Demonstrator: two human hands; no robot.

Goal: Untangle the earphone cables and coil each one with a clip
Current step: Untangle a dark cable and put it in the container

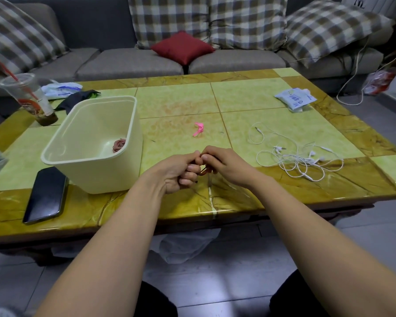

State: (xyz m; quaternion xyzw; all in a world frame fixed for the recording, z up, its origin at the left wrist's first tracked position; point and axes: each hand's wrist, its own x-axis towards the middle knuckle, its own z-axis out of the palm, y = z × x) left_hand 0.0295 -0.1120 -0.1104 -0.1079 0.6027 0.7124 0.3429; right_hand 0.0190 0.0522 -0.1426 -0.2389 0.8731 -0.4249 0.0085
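My left hand [181, 171] and my right hand [224, 162] meet over the table's near middle, fingers curled round a small reddish-brown coiled cable [204, 172] that is mostly hidden between them. A tangle of white earphone cables [300, 157] lies on the table to the right of my right hand, apart from it. A pink clip [199, 129] lies on the table beyond my hands. Inside the cream tub [128, 156] at the left sits a reddish coiled cable [119, 144].
A black phone [46, 195] lies at the table's near left edge. A plastic cup with a straw [29, 97], a dark cloth and a white packet stand at the back left. Another white packet [295, 98] lies back right. A sofa with cushions runs behind the table.
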